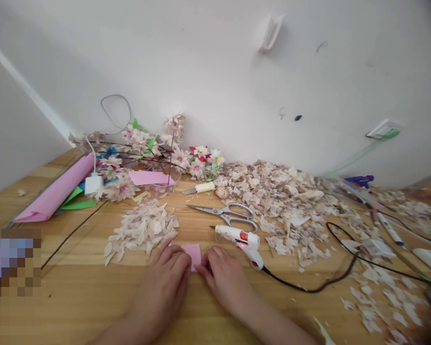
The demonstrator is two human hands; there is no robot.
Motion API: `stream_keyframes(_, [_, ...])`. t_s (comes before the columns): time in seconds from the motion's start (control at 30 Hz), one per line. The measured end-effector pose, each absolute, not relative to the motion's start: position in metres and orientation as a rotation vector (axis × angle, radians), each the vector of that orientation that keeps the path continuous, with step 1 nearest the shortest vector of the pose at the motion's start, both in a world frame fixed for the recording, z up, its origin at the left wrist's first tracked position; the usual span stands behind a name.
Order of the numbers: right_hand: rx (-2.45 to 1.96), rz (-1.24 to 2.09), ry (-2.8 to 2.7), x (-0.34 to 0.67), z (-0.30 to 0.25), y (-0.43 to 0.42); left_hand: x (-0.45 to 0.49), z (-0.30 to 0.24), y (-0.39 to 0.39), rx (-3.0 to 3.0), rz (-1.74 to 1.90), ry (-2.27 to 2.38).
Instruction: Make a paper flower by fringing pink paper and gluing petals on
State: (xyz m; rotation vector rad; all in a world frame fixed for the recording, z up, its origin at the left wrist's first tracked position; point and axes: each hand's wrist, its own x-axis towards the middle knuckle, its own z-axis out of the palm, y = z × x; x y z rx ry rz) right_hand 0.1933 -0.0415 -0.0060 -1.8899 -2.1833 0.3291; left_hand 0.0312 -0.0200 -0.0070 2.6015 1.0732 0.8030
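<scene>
A small piece of pink paper [193,254] lies between my hands near the front of the wooden table. My left hand [168,275] has its fingers curled over the paper's left edge. At the right edge, my right hand [224,275] pinches the paper between thumb and fingers. Just beyond my right hand, a white glue gun [237,235] rests on its side with a small red light showing. Metal scissors [222,212] lie behind it, blades toward the left. Left of them is a pile of pale petal-like flakes [143,227].
Handmade flowers [140,141] on stems lean along the wall. A pink paper roll [57,191], a white charger [94,183] and a knife [198,188] lie around. A heap of dry skins [273,191] covers the back right. A black cord [309,290] crosses the right side.
</scene>
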Motion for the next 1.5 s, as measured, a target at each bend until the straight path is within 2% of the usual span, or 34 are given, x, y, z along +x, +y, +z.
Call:
stream_keyframes(0.2, [-1.906, 0.405, -2.186, 0.194, -0.001, -0.042, 0.028, 0.001, -0.035, 2.772, 0.929, 0.95])
stream_keyframes(0.4, [-1.895, 0.427, -2.177, 0.195, 0.002, -0.042, 0.027, -0.003, -0.04, 2.917, 0.821, 0.976])
stream_keyframes(0.93, [-1.87, 0.447, -2.166, 0.197, 0.003, -0.041, 0.024, -0.002, -0.04, 3.066, 0.81, 0.953])
stream_keyframes(1.33, [-1.853, 0.477, -2.071, 0.198, -0.002, -0.038, 0.027, 0.0, -0.043, 3.02, 0.766, 0.956])
stream_keyframes(1.5, [-1.605, 0.446, -2.115, 0.209, 0.003, -0.044, 0.024, 0.001, -0.044, 2.808, 0.717, 1.029])
